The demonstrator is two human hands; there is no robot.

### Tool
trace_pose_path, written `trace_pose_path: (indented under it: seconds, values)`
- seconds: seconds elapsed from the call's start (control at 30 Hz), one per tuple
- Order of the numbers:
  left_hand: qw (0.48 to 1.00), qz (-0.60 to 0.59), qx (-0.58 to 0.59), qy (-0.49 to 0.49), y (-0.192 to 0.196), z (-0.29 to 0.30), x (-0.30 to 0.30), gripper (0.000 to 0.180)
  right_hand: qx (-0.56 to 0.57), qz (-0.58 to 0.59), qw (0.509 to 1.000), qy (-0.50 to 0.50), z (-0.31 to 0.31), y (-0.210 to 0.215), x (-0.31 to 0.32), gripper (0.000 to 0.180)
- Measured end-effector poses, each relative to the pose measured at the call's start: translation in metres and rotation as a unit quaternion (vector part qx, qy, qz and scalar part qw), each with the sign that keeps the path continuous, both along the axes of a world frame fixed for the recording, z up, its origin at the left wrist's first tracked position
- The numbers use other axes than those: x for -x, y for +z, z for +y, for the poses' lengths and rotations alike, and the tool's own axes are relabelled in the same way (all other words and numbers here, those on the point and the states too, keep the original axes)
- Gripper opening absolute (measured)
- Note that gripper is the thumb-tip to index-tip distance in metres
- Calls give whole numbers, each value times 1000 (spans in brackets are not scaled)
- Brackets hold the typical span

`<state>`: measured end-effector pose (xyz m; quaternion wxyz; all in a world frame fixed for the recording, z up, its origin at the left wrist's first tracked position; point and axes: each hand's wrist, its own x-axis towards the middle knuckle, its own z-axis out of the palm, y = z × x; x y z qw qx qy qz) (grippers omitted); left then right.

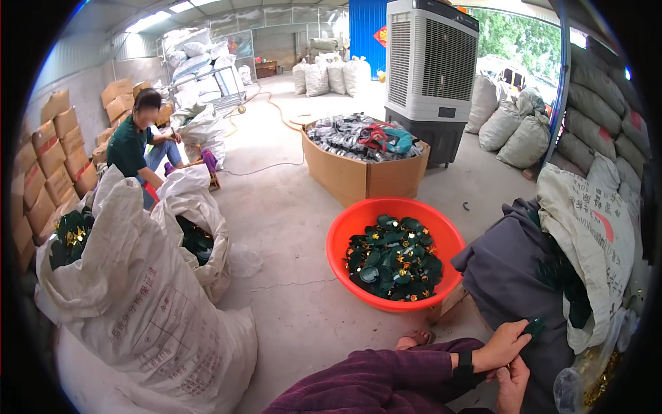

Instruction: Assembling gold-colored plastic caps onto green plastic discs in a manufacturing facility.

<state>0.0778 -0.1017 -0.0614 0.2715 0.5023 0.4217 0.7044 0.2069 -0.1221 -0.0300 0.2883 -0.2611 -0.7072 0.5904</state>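
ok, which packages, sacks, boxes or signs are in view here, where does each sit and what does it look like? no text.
Printed white woven sack: lower left, bulging, open top.
Second white sack: behind it, open, dark green pieces inside.
Open cardboard box: centre, brown, full of grey bundles.
Stacked cardboard cartons: left wall, brown.
Printed pale sack: right, slumped, with a red mark.
Grey sacks: stacked far right.
Red sign: on the blue wall at the back.

Head-worn fisheye, looking down and forward, hands low right, floor beyond

Purple sleeves (386, 376), black wristband (465, 359), sandal (414, 339)
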Motion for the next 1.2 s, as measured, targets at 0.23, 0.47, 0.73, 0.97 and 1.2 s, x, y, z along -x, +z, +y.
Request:
trace_pose_path:
  seconds: [0.23, 0.47, 0.73, 0.97, 1.2]
  values:
    - [994, -61, 70, -64, -10, 5, -8, 13, 18, -12, 998, -66, 4, -8, 5, 11]
    - [980, -164, 65, -97, 21, -10, 14, 14, -75, 17, 989, -123, 5, 11, -5, 26]
    - [965, -76, 132, -215, 25, -30, -12, 23, -148, 144, 955, -214, 9, -6, -30, 27]
    - [987, 36, 96, -125, 12, -37, -19, 9, -354, 9, 893, -277, 8, -12, -32, 27]
    - [903, 417, -106, 13, 11, -34, -6, 21, -54, 94, 964, -244, 10, -16, -16, 17]
